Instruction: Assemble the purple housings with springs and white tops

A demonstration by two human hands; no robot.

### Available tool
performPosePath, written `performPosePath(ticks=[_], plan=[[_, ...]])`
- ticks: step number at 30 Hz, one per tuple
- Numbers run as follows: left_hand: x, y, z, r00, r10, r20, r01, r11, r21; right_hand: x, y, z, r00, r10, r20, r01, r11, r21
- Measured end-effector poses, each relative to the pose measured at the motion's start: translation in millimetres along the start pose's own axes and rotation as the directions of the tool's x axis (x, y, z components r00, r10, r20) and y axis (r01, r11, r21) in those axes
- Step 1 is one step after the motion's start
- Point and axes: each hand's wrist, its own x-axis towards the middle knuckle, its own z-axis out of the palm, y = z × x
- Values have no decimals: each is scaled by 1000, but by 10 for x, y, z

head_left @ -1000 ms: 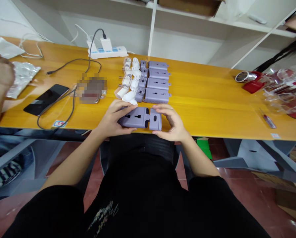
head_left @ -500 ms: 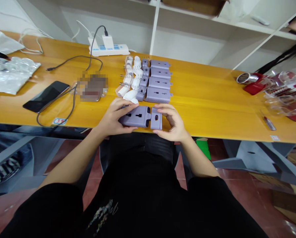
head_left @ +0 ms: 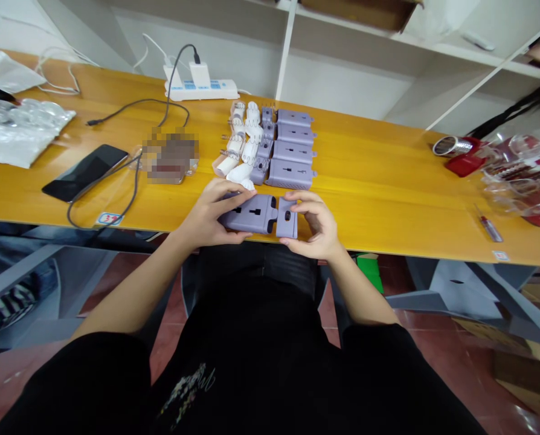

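At the table's front edge, my left hand (head_left: pixel 213 214) is closed around a purple plastic housing (head_left: pixel 256 212) with dark T-shaped slots on top. My right hand (head_left: pixel 318 223) grips a small purple end piece (head_left: pixel 287 219) with an oval hole, thumb and fingers on opposite sides. The end piece sits at the housing's right end, a narrow gap between them, with the housing's tab reaching towards it. Just beyond stand several similar purple housings (head_left: pixel 290 172) in a column. Small purple end pieces with metal springs (head_left: pixel 260 169) and white rounded parts (head_left: pixel 240 175) line up left of them.
On the left lie a black phone (head_left: pixel 86 171), a dark cable (head_left: pixel 136 181) and clear plastic bags (head_left: pixel 25 136). A white power strip (head_left: pixel 202 89) with chargers stands at the back. On the right are a small screwdriver (head_left: pixel 490 226) and red-and-clear containers (head_left: pixel 523 175).
Almost nothing differs. The view has shifted slightly, and both hands keep hold of the housing and the end piece in the same arrangement.
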Motion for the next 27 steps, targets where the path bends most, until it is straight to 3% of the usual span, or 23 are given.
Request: performPosePath(ticks=[5,12,16,22,27], plan=[[18,19,-5,999,-25,27,25,1000,2,-1,30,27,999,-2,-35,2,1000,-17],[53,37,5,999,49,21,-48,999,-18,9,32,49,991,-93,-98,89,995,-48],[50,66,40,997,64,31,-64,998,-3,5,30,39,997,-37,-64,33,998,-58],[58,91,57,998,47,52,-47,999,0,21,20,46,991,-118,-63,115,992,-61],[47,90,65,998,28,52,-29,999,13,8,22,24,998,-53,-18,51,995,-83]])
